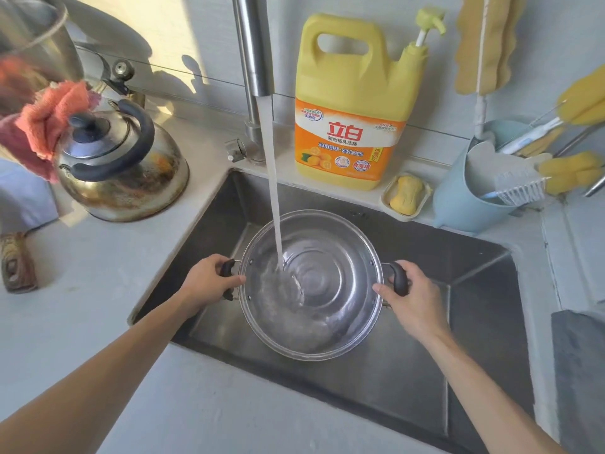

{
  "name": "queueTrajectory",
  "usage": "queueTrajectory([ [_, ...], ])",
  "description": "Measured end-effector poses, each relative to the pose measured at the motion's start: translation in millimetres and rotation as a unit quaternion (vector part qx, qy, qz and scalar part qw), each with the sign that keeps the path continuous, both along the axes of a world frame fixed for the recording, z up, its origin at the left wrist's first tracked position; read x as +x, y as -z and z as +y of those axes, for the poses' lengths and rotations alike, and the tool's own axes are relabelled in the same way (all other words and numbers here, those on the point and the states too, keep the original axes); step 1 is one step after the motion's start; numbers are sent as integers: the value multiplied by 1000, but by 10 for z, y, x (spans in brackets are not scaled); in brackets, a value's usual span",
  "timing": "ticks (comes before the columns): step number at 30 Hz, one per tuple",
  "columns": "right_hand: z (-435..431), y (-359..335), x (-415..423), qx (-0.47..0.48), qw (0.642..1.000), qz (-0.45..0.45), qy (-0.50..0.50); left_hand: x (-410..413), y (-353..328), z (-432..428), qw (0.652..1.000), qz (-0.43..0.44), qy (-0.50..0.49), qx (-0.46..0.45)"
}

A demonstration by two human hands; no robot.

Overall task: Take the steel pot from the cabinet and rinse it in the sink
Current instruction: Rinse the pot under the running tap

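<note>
Steel pot (322,309) held inside the sink (474,276), mouth up, under the running tap (253,44). Stream of water (273,178) falling into the pot left of its middle, splashing and pooling across the bottom. Left hand (209,283) clamped on the pot's left black handle (226,268), fingers wrapped over it, thumb against the rim. Right hand (414,298) clamped on the right black handle (400,278), thumb reaching toward the rim. Both grips closed on the pot, 2 bare forearms stretching in from the bottom corners. Behind the sink on the ledge, a big yellow jug of dish soap (357,103) with a pump top, and just beside it on the right a small dish (406,198) holding a yellow bar of soap. Further right, a pale blue holder (458,198) with brushes, and yellow sponges nearby. Left on the bench (98,306), a worn metal kettle (124,168) with a dark handle, an orange cloth (54,119) hanging just above and beside it. Grey cloth (579,371) at the right edge.
</note>
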State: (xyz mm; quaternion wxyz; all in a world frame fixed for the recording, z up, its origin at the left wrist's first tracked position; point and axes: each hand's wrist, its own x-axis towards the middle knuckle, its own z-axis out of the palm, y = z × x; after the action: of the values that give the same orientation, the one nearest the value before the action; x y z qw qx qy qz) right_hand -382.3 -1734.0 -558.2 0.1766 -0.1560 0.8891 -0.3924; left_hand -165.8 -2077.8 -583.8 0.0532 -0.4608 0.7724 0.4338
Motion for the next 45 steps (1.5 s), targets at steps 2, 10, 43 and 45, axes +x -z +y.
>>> queueTrajectory([
  [2, -14, 11, 44, -14, 1000, 5, 12, 32, -51, -18, 999, 24, -5, -21],
  [10, 21, 55, 135, -56, 998, 32, 6, 119, -95, -54, 994, 69, 33, -77],
  [43, 290, 20, 219, -72, 981, 164, -73, 219, -213, -223, 983, 70, 84, 151],
  [45, 313, 48, 220, -66, 981, 164, -76, 210, -248, -209, 975, 103, 20, 198],
])
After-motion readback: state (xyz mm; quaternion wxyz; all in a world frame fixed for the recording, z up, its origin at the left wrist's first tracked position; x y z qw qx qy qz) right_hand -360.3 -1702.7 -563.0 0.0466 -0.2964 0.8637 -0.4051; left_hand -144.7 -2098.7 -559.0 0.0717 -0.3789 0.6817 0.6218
